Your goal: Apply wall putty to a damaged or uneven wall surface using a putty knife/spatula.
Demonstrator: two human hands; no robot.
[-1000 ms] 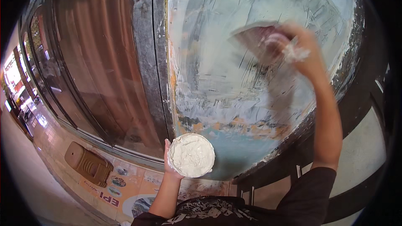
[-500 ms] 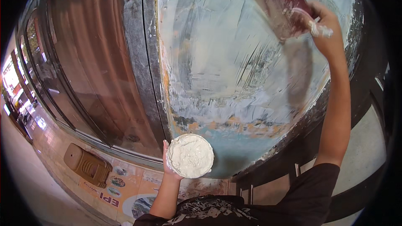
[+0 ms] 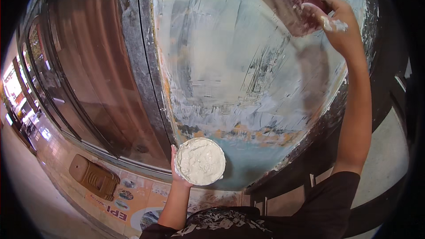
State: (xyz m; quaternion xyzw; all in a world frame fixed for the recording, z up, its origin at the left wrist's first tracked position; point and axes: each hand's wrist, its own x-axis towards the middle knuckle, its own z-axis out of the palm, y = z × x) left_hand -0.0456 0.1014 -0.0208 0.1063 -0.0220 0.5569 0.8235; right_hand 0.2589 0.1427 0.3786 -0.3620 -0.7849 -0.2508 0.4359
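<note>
My left hand [image 3: 175,168] is closed around the side of a round tub of white filler paste [image 3: 200,161], held level near my body; most of its fingers are hidden beneath. Raised at the upper right, my right hand [image 3: 338,24] grips a dark red putty scraper [image 3: 294,11], a broad fan-shaped blade smeared with paste. White paste clings to the hand near the thumb. The scraper is against or very close to the wall panel [image 3: 221,53], which carries streaky white and pale blue filler with dark and orange patches showing through lower down.
A glass pane with a brown curtain [image 3: 93,62] behind it stands at the left, bordered by a dark frame post [image 3: 141,48]. A brown plastic stool [image 3: 94,177] lies on a printed banner [image 3: 137,194] on the floor. Dark trim [image 3: 305,159] edges the panel's right side.
My right hand and the scraper have shifted slightly up and left in view. The view itself has turned a little, and the tub stays in my left hand.
</note>
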